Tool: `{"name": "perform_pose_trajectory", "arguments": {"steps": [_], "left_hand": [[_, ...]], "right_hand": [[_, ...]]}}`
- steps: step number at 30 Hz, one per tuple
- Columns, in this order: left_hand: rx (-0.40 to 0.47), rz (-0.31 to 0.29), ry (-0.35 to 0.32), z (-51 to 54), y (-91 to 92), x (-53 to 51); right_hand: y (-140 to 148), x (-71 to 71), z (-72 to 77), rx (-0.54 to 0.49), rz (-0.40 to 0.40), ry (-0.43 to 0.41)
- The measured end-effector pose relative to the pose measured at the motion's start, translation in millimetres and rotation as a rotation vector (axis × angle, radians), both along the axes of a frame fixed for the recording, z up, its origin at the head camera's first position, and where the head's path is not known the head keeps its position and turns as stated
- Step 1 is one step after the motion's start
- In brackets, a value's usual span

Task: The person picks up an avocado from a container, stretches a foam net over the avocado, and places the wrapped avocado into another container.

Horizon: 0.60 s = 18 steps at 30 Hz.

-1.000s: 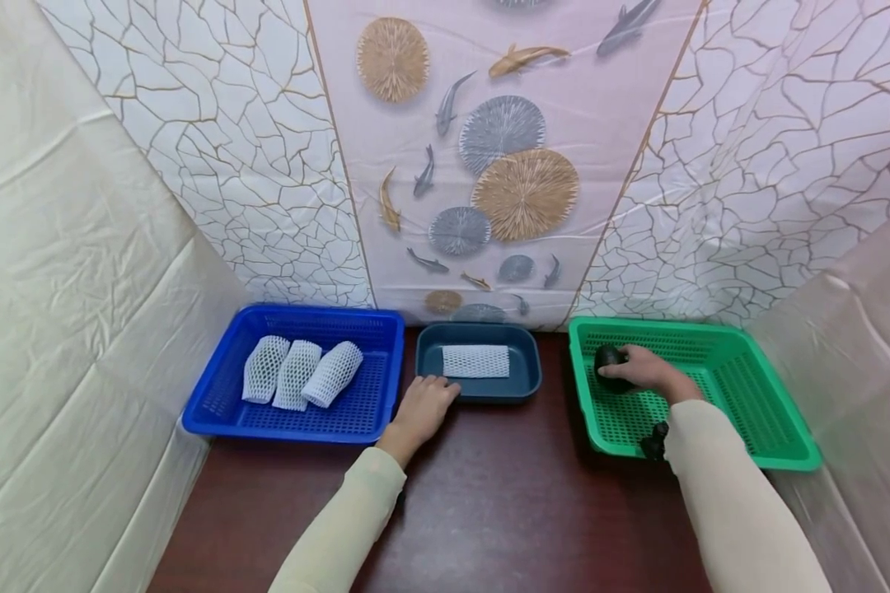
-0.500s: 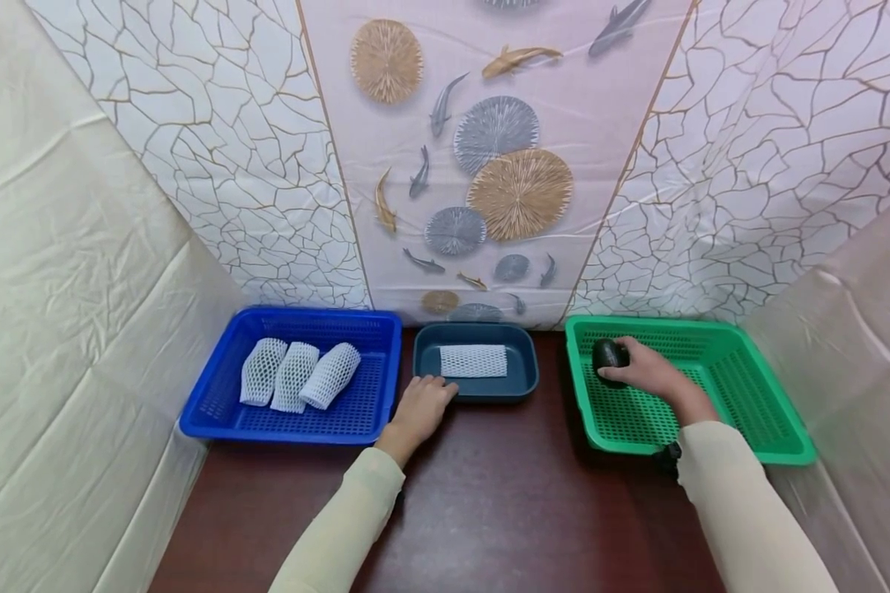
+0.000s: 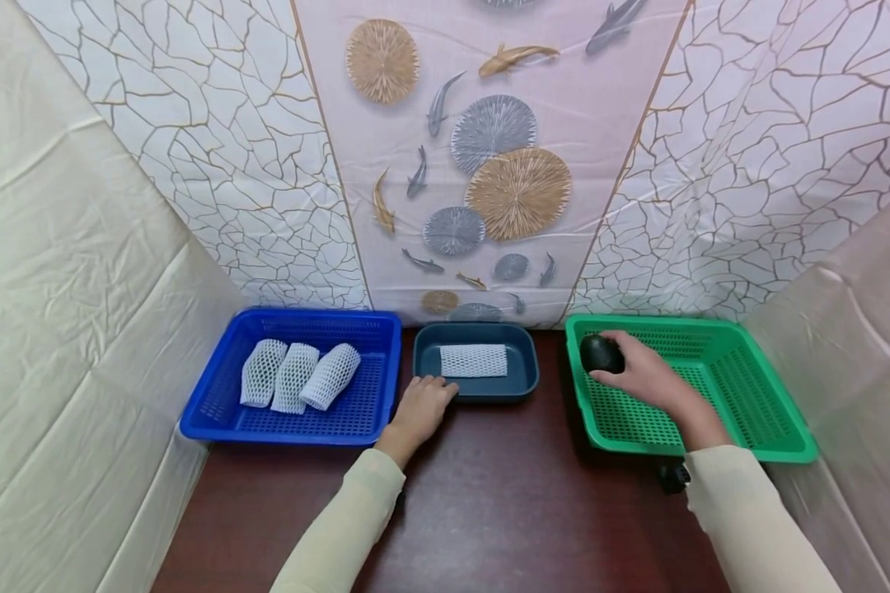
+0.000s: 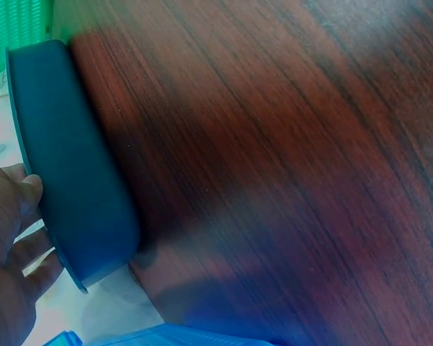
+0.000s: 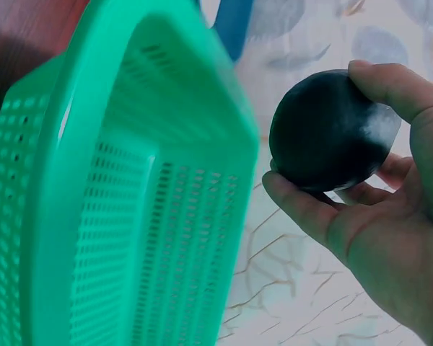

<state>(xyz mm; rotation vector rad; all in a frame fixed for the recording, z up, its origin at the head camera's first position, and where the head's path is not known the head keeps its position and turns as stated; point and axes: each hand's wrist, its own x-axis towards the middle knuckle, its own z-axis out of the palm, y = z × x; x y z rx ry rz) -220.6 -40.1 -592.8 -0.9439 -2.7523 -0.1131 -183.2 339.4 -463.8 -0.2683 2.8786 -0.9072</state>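
A dark, rounded avocado [image 3: 601, 354] is held between the thumb and fingers of my right hand [image 3: 641, 371], over the left part of the green basket [image 3: 745, 395]. In the right wrist view the avocado [image 5: 332, 133] is raised above the basket rim. My left hand [image 3: 423, 409] rests at the front left corner of the dark blue-grey tray [image 3: 522, 362], its fingertips touching the rim. A white foam net sleeve [image 3: 473, 361] lies flat in that tray. In the left wrist view the thumb [image 4: 30, 189] lies against the rim of the tray [image 4: 79, 166].
To the left stands a blue basket [image 3: 374, 387] with three white foam net sleeves [image 3: 294, 379] in it. All the containers sit on a brown wooden table [image 3: 512, 494]. Patterned cloth [image 3: 519, 280] hangs right behind them, and pale cloth [image 3: 67, 329] closes the sides.
My right hand has lifted the avocado from the floor of the green basket and moved slightly left toward its rim. The left hand stays at the tray.
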Motion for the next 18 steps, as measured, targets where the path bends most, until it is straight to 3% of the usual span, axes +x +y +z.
{"name": "perform_pose_trajectory", "arguments": {"steps": [10,18], "left_hand": [[-0.010,-0.002,-0.005,-0.3,-0.2,0.1],[-0.014,0.002,-0.010,0.0,-0.4,0.4]], "right_hand": [[-32,15.8,13.7,0.006,0.057,0.056],[-59,25.1,7.3,0.038,0.108,0.084]]}}
